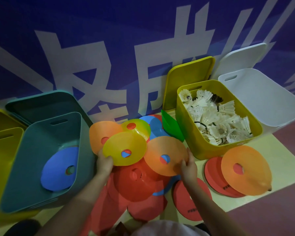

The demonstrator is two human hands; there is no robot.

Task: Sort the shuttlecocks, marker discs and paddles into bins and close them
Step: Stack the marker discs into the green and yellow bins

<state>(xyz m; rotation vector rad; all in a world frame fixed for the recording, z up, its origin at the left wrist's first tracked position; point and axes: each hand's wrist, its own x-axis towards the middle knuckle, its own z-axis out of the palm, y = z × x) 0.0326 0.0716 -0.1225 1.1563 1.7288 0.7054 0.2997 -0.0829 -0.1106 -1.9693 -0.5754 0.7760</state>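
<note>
Both hands work the heap of marker discs on the floor. Left hand pinches the near rim of a yellow disc, thumb on top, fingers under. Right hand pinches the right edge of an orange disc, fingers curled over the rim. The two discs overlap, so this reads as gathering a stack to lift in one go, not one at a time.

Just left of the left hand sits the open teal bin, a blue disc already lying inside against its near wall; likely the disc bin, kept close for a short carry. Its teal lid leans at the wall beyond it, off so loading stays easy.

Beyond the right hand stands the yellow bin, filled with white shuttlecocks, lid not yet on; the yellow lid is propped upright behind it. Farther right is a white bin, contents hidden from here, white lid behind.

To the right of the right hand, another orange disc lies on red flat discs. Under both hands lie red discs, unsorted. A green disc is wedged tilted against the yellow bin.

Writing: large white Chinese characters on the blue wall banner, cropped, not readable in full. Small dark print on the red flat discs, too small to read. No paddles seen for sure.
</note>
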